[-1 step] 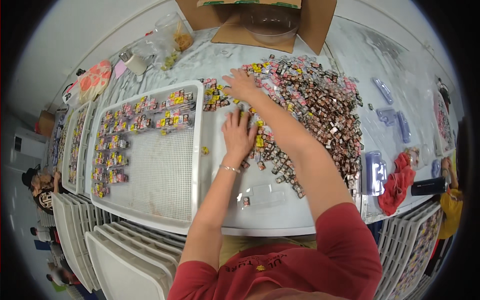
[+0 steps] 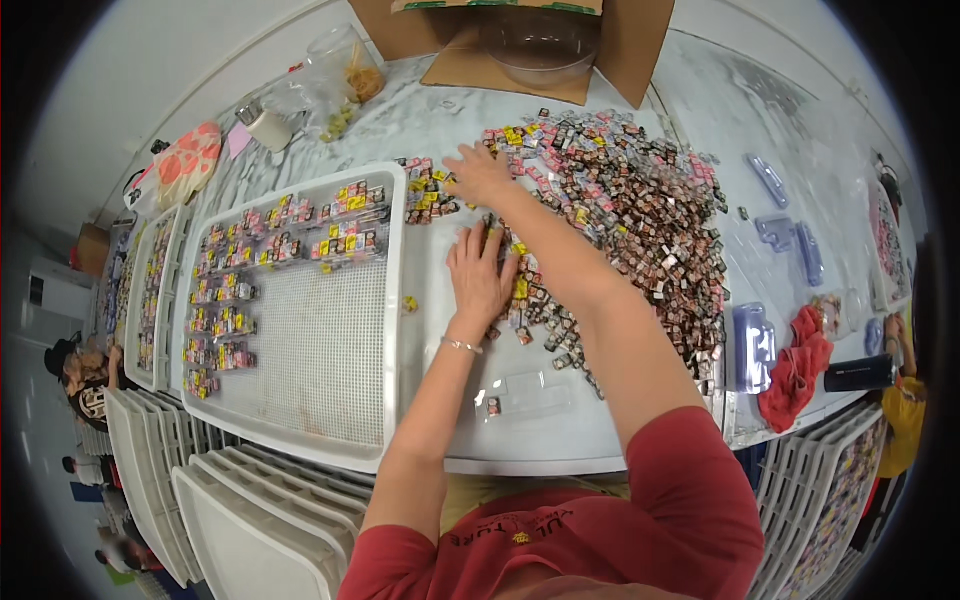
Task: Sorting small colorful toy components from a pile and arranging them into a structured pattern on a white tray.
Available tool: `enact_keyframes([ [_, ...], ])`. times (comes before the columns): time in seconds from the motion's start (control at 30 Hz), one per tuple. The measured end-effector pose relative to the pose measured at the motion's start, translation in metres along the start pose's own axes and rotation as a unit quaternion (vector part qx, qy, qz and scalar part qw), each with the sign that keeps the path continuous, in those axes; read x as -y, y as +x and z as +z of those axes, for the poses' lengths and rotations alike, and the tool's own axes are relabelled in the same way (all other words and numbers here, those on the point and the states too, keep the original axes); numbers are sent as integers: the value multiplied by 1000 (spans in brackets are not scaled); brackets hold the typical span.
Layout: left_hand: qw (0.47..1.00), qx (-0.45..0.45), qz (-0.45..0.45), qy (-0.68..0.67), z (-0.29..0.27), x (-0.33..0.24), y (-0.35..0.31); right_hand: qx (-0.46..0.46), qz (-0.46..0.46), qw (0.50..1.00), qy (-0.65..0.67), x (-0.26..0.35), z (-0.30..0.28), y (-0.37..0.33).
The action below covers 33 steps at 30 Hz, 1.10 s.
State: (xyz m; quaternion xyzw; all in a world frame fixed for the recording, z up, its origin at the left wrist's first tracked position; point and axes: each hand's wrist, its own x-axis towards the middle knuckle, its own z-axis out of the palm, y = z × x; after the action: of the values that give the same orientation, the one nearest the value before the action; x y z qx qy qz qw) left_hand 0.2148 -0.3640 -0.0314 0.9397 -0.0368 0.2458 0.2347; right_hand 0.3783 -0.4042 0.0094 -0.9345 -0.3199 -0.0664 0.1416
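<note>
A broad heap of small printed cube-like pieces (image 2: pixel 650 210), brown, pink and yellow, spreads over the white table. At the heap's near left edge my left hand (image 2: pixel 480 275) lies palm down, fingers spread, over some of the pieces. Farther off, my right hand (image 2: pixel 478 176) reaches across to the left with its fingers apart, beside a small cluster of pieces (image 2: pixel 428 200). Whether either palm touches pieces beneath it is hidden. To the left, a white mesh tray (image 2: pixel 325 330) carries rows of clear packs (image 2: pixel 345 240) filled with similar pieces. One loose yellow piece (image 2: pixel 410 303) lies beside the tray.
A clear plastic mould (image 2: pixel 530 396) lies near the front edge. Bluish plastic shells (image 2: pixel 752 345), a red cloth (image 2: pixel 795 370) and a black bottle (image 2: pixel 860 374) are on the right. An open cardboard box (image 2: pixel 625 50) stands behind. Stacked trays (image 2: pixel 265 520) sit below, left.
My left hand has shifted slightly to the right. My right hand has edged a little left; the pieces and tray look much the same.
</note>
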Motion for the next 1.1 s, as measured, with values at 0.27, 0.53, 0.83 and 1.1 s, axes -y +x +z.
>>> enact_keyframes([
  [0.27, 988, -36, -144, 40, -18, 6, 4, 202, -33, 978, -51, -5, -41, -19],
  [0.53, 978, -97, -166, -83, -4, 7, 6, 21, -103, 979, 173, 32, 61, 122],
  [0.83, 975, -104, -190, -57, -16, 15, 4, 155, -202, 962, 98, 10, 3, 38],
  [1.1, 950, -222, -165, -143, -4, 20, 2, -53, -289, 951, 100, 43, 52, -2],
])
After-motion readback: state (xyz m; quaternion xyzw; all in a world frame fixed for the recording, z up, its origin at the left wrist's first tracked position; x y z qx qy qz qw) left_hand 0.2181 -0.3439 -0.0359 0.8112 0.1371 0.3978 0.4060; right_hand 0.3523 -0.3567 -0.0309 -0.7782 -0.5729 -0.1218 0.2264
